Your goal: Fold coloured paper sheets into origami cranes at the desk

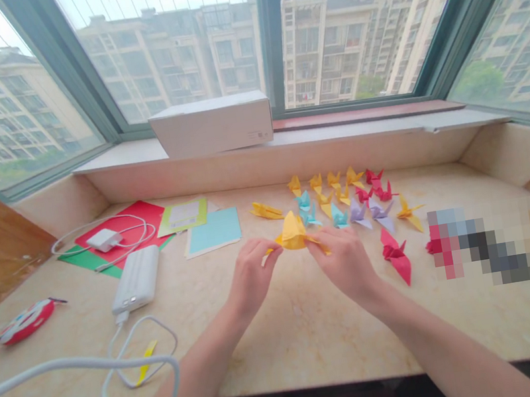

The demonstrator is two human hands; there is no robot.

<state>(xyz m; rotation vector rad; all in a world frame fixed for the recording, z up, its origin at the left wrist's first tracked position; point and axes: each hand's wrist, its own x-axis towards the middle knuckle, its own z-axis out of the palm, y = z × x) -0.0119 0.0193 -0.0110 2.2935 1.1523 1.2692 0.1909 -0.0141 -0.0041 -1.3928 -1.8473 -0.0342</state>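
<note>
While the left hand (249, 273) pinches the crane (293, 231) at its left end, the right hand (348, 264) pinches its right.

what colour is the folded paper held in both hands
The folded paper is golden yellow (head view).
</note>
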